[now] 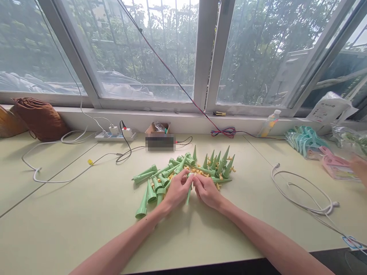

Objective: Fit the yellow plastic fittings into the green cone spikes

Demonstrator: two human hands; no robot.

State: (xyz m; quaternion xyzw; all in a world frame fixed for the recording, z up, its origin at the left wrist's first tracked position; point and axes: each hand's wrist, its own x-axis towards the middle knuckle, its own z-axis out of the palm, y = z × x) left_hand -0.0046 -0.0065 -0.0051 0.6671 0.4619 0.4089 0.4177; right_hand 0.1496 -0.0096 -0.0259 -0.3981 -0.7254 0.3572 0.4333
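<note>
My left hand (178,190) is closed around a green plastic watering spike (188,196), its narrow tip pointing down toward me. Right beside it, the fingers of my right hand (208,191) are pinched together at the spike's upper end; whatever they hold is hidden. Loose green spikes (142,206) lie in a heap left of and behind my hands. Small yellow valve pieces (196,172) are scattered just beyond my fingertips. To the right, several spikes (223,162) stand tip up, some with yellow valves fitted at their sides.
A power strip (114,134), a small cardboard box (157,128) and a drawstring bag (40,118) sit along the window. White cable (298,202) coils at right. Teal hangers (305,139), a pink item (332,162) and a bottle (270,123) lie beyond. Another person's hand (359,167) shows at the right edge.
</note>
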